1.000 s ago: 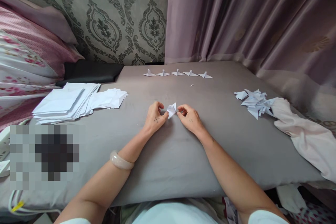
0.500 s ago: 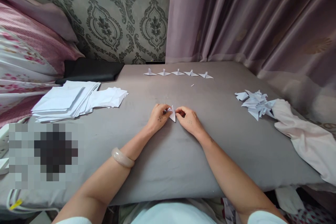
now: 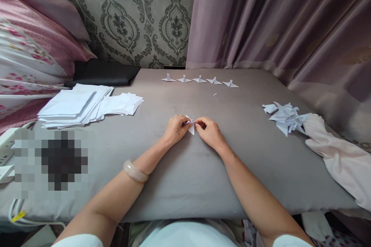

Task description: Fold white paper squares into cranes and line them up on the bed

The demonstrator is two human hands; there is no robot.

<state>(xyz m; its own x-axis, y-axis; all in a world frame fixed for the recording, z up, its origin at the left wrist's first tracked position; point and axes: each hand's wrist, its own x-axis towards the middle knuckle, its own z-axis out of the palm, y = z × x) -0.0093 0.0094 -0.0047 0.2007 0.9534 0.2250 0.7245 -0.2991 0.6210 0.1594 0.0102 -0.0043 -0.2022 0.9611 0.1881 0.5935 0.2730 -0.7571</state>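
A small white folded-paper crane (image 3: 191, 129) is between my hands above the middle of the grey cloth. My left hand (image 3: 177, 128) is closed, with thumb and fingers pinching its left side. On the right, my right hand (image 3: 209, 130) has its thumb and forefinger pressed together at the crane's upper right edge. Part of the paper is hidden behind the left fingers. One pointed tip sticks up and another points down towards me.
Several finished paper cranes (image 3: 199, 79) stand in a row at the back. A heap of folded cranes (image 3: 285, 117) lies right, beside a pale cloth (image 3: 333, 142). Stacked white paper (image 3: 66, 104) and smaller folded sheets (image 3: 123, 104) lie left. A paper scrap (image 3: 215, 94) lies near the row.
The view has shifted a little, so the background sits slightly further right. Both hands keep their hold on the crane, and more of its upper left point shows.
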